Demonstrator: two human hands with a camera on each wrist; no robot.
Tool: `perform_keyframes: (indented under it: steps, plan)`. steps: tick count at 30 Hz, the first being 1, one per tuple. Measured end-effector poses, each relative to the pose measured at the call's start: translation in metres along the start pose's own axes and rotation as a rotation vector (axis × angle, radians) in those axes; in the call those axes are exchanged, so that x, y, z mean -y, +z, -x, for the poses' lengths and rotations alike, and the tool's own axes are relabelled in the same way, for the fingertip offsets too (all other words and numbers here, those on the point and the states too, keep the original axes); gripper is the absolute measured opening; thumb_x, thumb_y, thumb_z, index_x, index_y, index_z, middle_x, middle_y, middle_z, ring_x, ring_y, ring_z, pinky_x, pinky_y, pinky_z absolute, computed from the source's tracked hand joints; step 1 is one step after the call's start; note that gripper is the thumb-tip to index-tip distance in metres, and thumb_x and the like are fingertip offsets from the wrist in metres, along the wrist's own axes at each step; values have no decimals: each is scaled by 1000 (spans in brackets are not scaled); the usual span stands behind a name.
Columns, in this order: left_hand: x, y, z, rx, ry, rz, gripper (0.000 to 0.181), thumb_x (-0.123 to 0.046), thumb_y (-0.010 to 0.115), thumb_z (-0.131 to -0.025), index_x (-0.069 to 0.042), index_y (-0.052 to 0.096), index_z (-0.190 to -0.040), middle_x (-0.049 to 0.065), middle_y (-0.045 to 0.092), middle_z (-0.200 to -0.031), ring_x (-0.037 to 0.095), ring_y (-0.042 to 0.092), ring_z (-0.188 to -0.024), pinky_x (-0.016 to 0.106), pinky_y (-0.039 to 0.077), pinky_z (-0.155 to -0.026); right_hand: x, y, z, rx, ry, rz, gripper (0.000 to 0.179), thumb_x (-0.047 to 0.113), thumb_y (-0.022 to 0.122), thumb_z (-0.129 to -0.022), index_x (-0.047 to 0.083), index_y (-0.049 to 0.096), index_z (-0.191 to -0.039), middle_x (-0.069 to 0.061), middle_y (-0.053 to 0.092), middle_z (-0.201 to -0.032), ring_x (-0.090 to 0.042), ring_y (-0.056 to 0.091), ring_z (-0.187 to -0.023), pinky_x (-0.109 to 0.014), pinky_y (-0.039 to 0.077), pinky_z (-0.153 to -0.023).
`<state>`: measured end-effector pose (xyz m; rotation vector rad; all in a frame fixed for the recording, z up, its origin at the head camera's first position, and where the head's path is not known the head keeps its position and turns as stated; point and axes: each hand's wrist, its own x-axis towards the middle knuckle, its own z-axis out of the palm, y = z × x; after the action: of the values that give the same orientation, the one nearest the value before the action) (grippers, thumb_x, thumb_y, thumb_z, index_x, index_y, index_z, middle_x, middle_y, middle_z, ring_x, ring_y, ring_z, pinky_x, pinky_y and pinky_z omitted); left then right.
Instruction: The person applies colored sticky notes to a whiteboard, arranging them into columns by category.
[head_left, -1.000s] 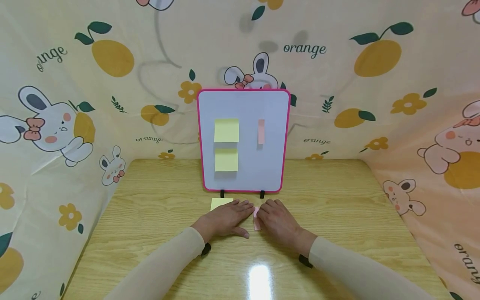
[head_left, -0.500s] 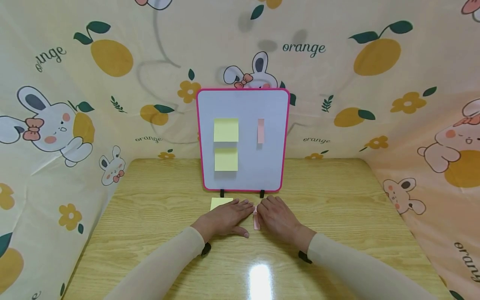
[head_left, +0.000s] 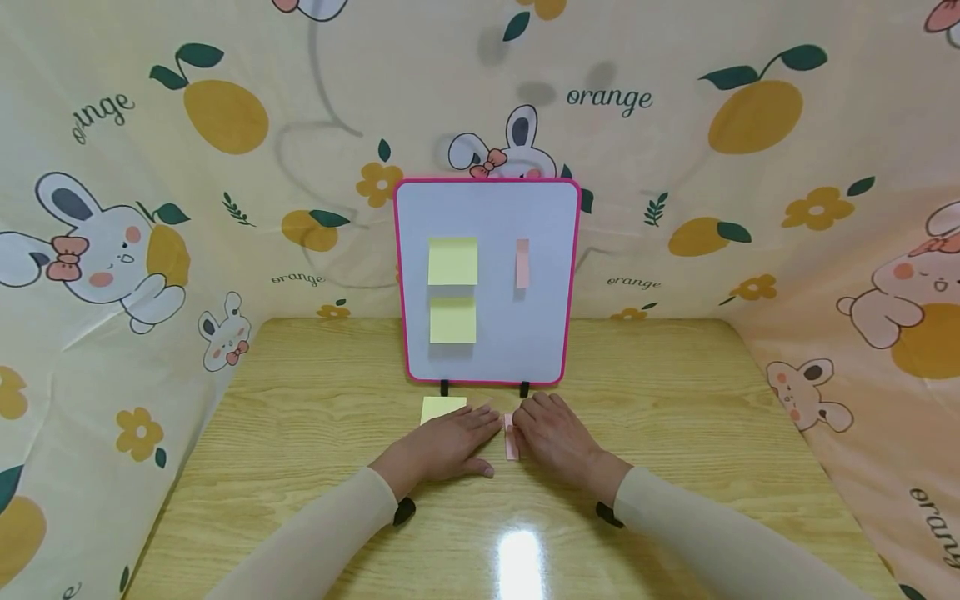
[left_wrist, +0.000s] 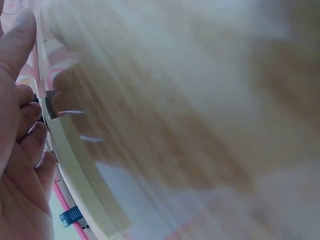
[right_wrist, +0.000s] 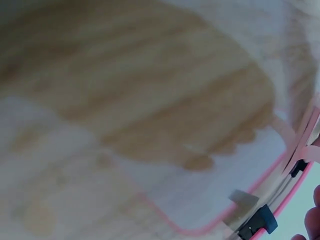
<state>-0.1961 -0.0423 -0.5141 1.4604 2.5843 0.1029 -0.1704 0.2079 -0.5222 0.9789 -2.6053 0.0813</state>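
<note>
My left hand (head_left: 446,446) lies palm down with straight fingers, its fingertips just left of a narrow pink sticky-note pad (head_left: 512,448). Curled over that pad's right side, my right hand (head_left: 558,440) pinches a pink sticky note (right_wrist: 314,154), which bends up from the table in the right wrist view. My right fingers (right_wrist: 314,222) show only at that view's edge. Partly covered by my left hand in the head view is a yellow sticky-note pad (head_left: 441,407). The left wrist view shows the same yellow pad (left_wrist: 85,180) beside my left fingers (left_wrist: 32,135).
Behind the hands stands a pink-rimmed whiteboard (head_left: 495,358) on black feet (head_left: 524,389). Two yellow notes (head_left: 453,261) are stuck on its left, a pink strip (head_left: 522,263) on its right. Patterned cloth (head_left: 630,167) encloses the wooden table (head_left: 315,400).
My left hand has slid slightly left, away from the pink pad. My right hand stays at the pad with its fingers curled, shifted slightly left.
</note>
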Motion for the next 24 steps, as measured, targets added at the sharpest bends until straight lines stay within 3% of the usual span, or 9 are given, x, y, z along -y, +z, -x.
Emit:
perform_keyframes:
  steps: [5,9,18,24]
  plan:
    - [-6,0,9,10,-8,7,68,-50,47,-111,-10,37,-165,5,38,-170,21,29,-161,37,23,-134,0,-2,-4,-7,15,6,12,20,71,-101,13,64,-94,-1,61,-89,-21,52,-85,-33,46,-76]
    - [-11,5,12,-10,38,-19,62,-44,46,-113,-10,39,-164,5,41,-168,19,33,-159,36,24,-133,-1,-1,-6,-33,9,4,14,19,71,-100,14,63,-91,0,60,-86,-21,52,-83,-33,45,-73]
    - [-14,9,11,-52,102,-97,57,-42,45,-114,-12,43,-162,4,44,-166,18,38,-156,37,27,-132,-3,0,-4,-6,1,31,9,22,69,-102,15,67,-97,1,64,-91,-21,52,-86,-33,43,-73]
    - [-12,12,7,-49,115,-107,57,-42,45,-113,-13,43,-162,3,44,-167,17,38,-156,36,27,-132,-2,1,-5,-9,6,30,12,25,68,-103,16,67,-95,2,63,-89,-20,52,-86,-32,43,-73]
